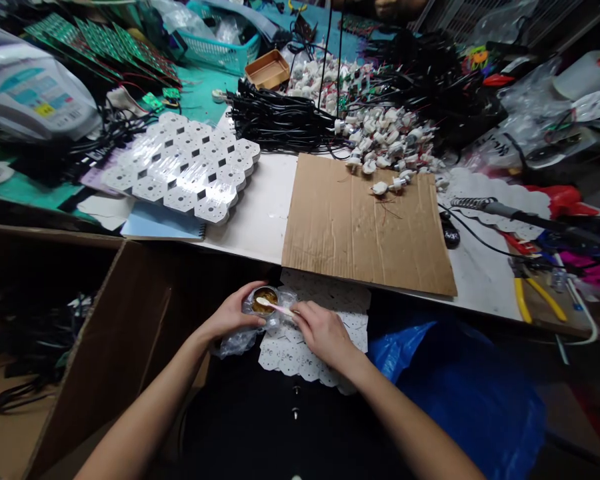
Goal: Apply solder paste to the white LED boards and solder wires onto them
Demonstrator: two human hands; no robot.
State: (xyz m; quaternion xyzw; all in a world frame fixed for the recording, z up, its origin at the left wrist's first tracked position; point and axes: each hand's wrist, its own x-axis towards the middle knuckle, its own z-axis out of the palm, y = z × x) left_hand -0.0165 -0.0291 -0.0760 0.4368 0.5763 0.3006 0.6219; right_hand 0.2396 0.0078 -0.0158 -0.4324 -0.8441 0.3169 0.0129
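A small round tin with amber contents sits in clear plastic wrap over my lap, and my left hand grips it from the left. My right hand is closed round the handle of a small brush, whose pale head rests at the tin's opening. Beneath both hands lies a white perforated panel sheet with scalloped edges. Part of the sheet is hidden by my right hand and forearm.
A cardboard sheet lies at the table's front edge. Beyond are small white parts and black cables. Stacked white panels stand left; yellow-handled pliers and a soldering iron lie right. A cardboard box is lower left.
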